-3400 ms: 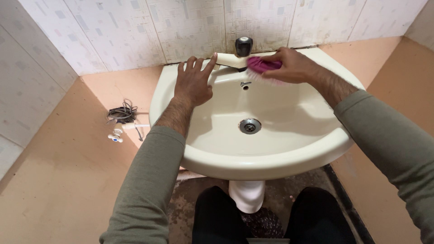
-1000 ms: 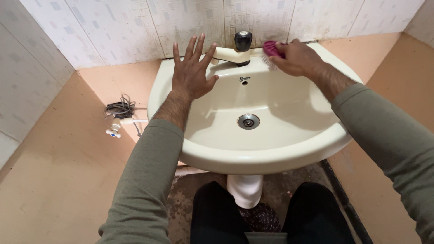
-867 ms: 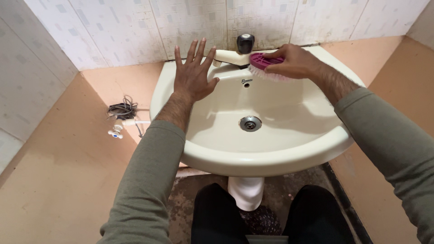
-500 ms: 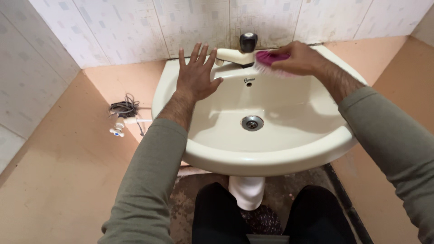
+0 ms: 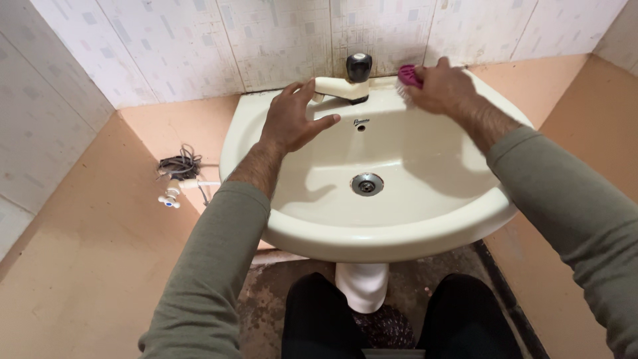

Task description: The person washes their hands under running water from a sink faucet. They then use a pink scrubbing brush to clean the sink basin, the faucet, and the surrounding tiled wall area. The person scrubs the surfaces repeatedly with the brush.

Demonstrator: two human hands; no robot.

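I am gripping the pink scrub brush [image 5: 410,74] in my right hand [image 5: 444,88], fingers closed around it, pressing it to the back ledge of the cream washbasin [image 5: 412,226], just right of the tap [image 5: 345,85]. My left hand [image 5: 292,119] is resting open on the basin's rear ledge, fingertips touching the tap's spout.

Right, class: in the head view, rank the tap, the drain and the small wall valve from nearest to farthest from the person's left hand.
1. Tap, just right of the left hand, at the sink's back.
2. Drain, in the basin's middle.
3. Small wall valve, left, off the sink.
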